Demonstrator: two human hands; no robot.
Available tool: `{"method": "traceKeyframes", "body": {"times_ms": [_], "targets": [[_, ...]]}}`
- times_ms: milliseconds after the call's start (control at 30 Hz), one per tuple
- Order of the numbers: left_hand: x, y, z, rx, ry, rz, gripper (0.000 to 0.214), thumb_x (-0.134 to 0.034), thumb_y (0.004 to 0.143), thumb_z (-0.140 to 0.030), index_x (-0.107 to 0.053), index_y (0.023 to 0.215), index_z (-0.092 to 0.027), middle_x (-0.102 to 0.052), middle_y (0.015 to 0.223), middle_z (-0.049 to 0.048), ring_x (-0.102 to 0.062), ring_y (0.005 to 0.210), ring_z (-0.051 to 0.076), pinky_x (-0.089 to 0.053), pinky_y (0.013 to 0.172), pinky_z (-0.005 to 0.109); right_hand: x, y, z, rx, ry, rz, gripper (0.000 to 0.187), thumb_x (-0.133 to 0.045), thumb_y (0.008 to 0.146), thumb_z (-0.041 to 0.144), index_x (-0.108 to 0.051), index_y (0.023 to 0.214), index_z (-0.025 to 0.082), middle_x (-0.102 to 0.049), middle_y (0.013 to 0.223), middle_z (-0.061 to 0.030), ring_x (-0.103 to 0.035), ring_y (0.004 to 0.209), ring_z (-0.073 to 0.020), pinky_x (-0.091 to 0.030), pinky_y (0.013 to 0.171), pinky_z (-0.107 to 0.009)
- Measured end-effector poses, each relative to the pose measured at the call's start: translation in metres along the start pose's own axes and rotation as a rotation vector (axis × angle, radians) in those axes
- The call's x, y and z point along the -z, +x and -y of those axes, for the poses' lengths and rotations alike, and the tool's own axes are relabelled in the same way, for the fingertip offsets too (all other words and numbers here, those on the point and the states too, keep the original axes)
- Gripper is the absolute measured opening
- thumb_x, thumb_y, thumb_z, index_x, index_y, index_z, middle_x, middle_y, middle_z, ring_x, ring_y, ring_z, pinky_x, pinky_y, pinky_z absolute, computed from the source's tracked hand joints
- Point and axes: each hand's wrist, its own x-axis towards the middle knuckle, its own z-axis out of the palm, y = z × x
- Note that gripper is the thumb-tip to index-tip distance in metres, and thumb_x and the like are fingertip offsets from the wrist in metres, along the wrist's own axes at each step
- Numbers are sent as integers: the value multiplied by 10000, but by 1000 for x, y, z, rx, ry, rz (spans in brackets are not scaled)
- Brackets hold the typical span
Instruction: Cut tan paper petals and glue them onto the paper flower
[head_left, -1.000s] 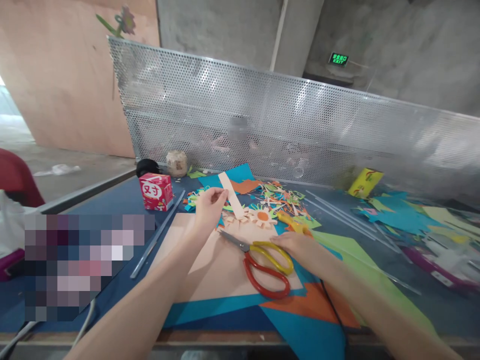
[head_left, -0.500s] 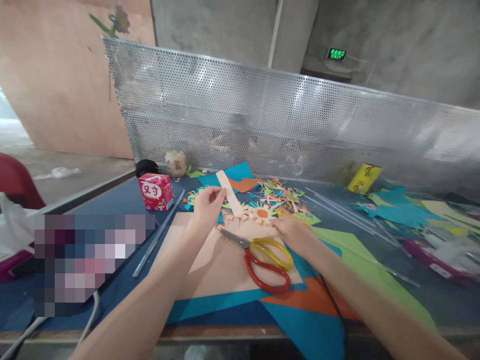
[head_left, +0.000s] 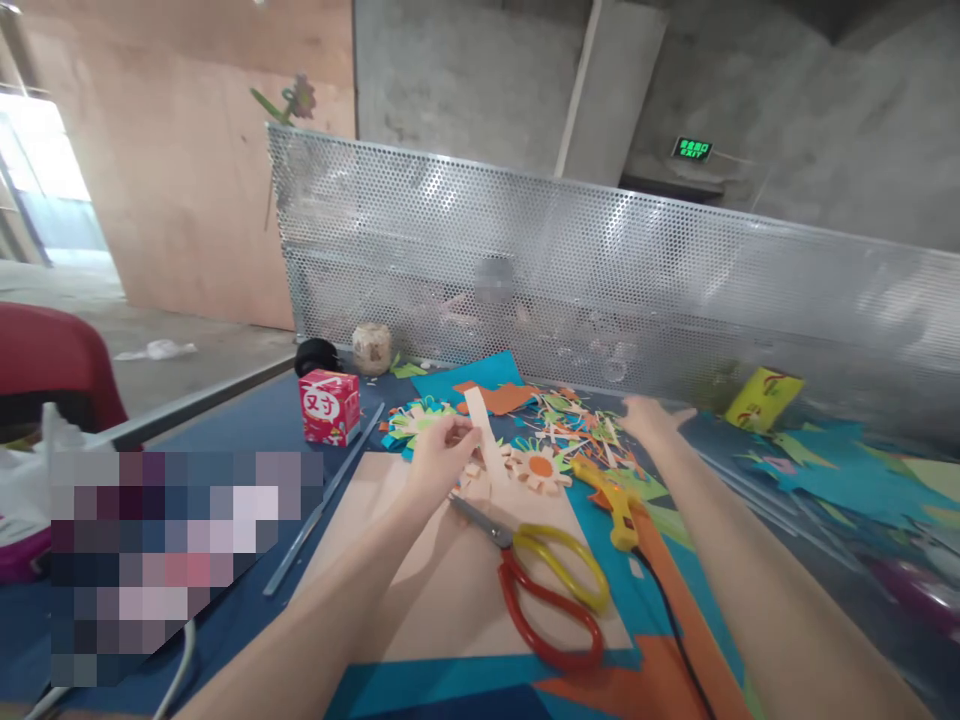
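Note:
My left hand [head_left: 442,455] pinches a peach paper strip [head_left: 484,430] that stands up from the peach sheet [head_left: 420,560] on the table. My right hand [head_left: 651,418] reaches far forward over the pile of coloured paper scraps [head_left: 577,420], fingers stretched out and blurred, holding nothing that I can see. Red and yellow scissors [head_left: 547,590] lie on the peach sheet between my arms. A yellow glue gun [head_left: 619,505] lies just right of the scissors, under my right forearm. A paper flower with an orange centre [head_left: 541,467] lies beside the strip.
A red carton [head_left: 328,405] stands at the left, with clear rods [head_left: 322,505] lying beside it. A perforated metal screen [head_left: 600,280] closes the back of the table. A yellow box [head_left: 761,398] and blue and green sheets [head_left: 825,470] lie at the right.
My right hand left the spot by the scissors and moved forward and right over the scraps. The glue gun it covered now shows. The left hand keeps its pinch on the strip.

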Motion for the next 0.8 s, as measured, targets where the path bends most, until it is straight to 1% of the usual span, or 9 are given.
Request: {"method": "traceKeyframes", "body": {"times_ms": [100, 200, 267, 333, 433, 500, 600, 667, 800], "targets": [[-2, -1, -1, -10, -3, 37, 94, -595, 605, -246, -554, 646, -172, -576, 531, -15, -555, 464, 125, -412, 439, 222, 8, -2, 9, 26, 22, -27, 424, -451, 737, 78, -492, 1155, 132, -588, 995, -198, -555, 915, -291, -354, 783, -474], [-4, -5, -4, -12, 12, 85, 105, -595, 605, -239, -550, 666, -166, -587, 557, -4, -572, 491, 135, -413, 440, 222, 23, -4, 19, 122, 78, -8, 500, -517, 682, 36, -490, 1153, 202, -472, 1212, -172, -453, 1079, -316, -234, 892, -526], [-5, -8, -9, 2, 36, 85, 112, -603, 600, -240, -526, 623, -163, -581, 556, -1, -588, 510, 143, -389, 415, 206, 35, -9, 27, 177, 153, 41, 411, -512, 719, 80, -510, 1116, 186, -566, 1097, -145, -513, 1015, -270, -281, 893, -474], [-4, -10, -13, 31, 24, 76, 148, -609, 597, -249, -491, 577, -162, -566, 538, -7, -595, 511, 145, -362, 391, 189, 46, -19, 39, 223, 236, 91, 362, -468, 786, 170, -471, 1148, 175, -647, 911, -90, -593, 857, -190, -393, 811, -355], [-3, -12, -18, 103, -70, 95, 169, -599, 616, -272, -484, 573, -155, -564, 534, -7, -595, 511, 136, -368, 389, 179, 54, -48, 63, 324, 386, 195, 387, -538, 754, 276, -476, 1134, 236, -623, 1032, -36, -604, 844, -131, -448, 709, -230], [-3, -13, -19, 141, -137, 107, 168, -600, 619, -282, -505, 589, -146, -572, 538, -1, -598, 524, 134, -384, 398, 176, 52, -71, 81, 332, 672, 380, 353, -541, 744, 318, -517, 1070, 182, -620, 1039, -87, -599, 886, -162, -457, 694, -242], [-2, -14, -20, 153, -181, 130, 177, -602, 622, -301, -551, 631, -132, -587, 554, 9, -592, 525, 128, -375, 388, 167, 45, -99, 98, 341, 814, 536, 241, -553, 715, 312, -562, 900, 158, -666, 829, -78, -621, 764, -187, -453, 618, -259], [-1, -14, -20, 160, -174, 131, 190, -599, 627, -313, -574, 654, -126, -591, 568, 13, -581, 524, 118, -370, 387, 160, 42, -109, 101, 380, 823, 530, 155, -520, 727, 302, -559, 765, 156, -655, 717, -57, -613, 688, -179, -434, 583, -254], [3, -12, -22, 136, -192, 83, 210, -608, 618, -334, -567, 612, -128, -561, 556, 0, -563, 546, 108, -409, 426, 163, 45, -114, 97, 379, 773, 469, 187, -458, 760, 305, -544, 684, 157, -622, 632, -39, -596, 645, -165, -421, 607, -259]]}}
